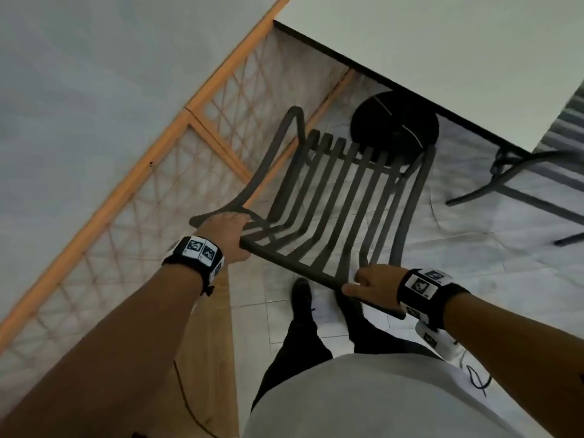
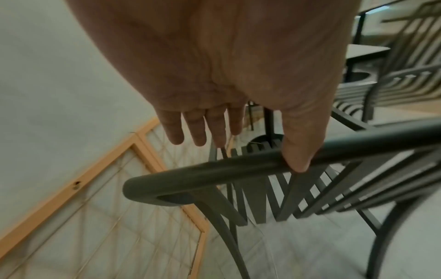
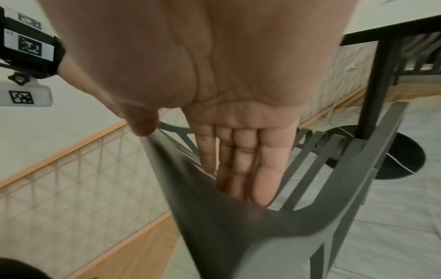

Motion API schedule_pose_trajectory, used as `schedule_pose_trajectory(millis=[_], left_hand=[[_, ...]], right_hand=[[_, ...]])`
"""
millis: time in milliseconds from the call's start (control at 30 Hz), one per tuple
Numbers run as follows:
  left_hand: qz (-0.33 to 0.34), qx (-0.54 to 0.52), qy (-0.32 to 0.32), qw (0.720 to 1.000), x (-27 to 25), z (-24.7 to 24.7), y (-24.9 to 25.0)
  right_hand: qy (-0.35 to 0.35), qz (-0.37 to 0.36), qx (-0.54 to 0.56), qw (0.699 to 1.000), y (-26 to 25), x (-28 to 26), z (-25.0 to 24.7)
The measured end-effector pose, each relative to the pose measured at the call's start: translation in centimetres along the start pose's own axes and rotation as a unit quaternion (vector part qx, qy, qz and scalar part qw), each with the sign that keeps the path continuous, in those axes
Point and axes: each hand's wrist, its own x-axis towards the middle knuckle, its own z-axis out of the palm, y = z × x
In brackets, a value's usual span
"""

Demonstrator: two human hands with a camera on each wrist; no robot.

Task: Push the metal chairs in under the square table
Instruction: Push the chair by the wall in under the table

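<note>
A dark metal slatted chair stands in front of me, its back towards me. Its seat front reaches the round black base of the white square table. My left hand sits at the left corner of the top rail. The thumb lies on the rail, and the fingers are straight and off it. My right hand holds the rail's right part, fingers over the far side, thumb on the near side.
A second metal chair stands to the right, partly under the table. A wood-framed lattice panel runs along the left, close to the chair's left arm. My legs and shoes are right behind the chair, on the pale tile floor.
</note>
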Motion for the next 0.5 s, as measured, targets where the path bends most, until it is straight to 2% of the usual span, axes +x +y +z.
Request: schedule_pose_trajectory(millis=[167, 267, 367, 500], left_hand=[[0.077, 0.077, -0.066, 0.992, 3.3, 1.0, -2.2], [0.099, 0.121, -0.102, 0.982, 4.1, 0.4, -2.7], [0.116, 0.136, -0.123, 0.976, 4.7, 0.7, -3.3], [0.12, 0.124, -0.141, 0.975, 5.3, 1.5, -3.6]], right_hand=[[0.031, 0.061, 0.055, 0.996, -0.3, 1.3, 1.8], [0.085, 0.092, 0.107, 0.986, -0.5, 1.3, 3.0], [0.179, 0.197, 0.145, 0.953, -0.7, 0.9, 4.8], [0.212, 0.301, 0.213, 0.905, -1.3, 1.4, 6.0]])
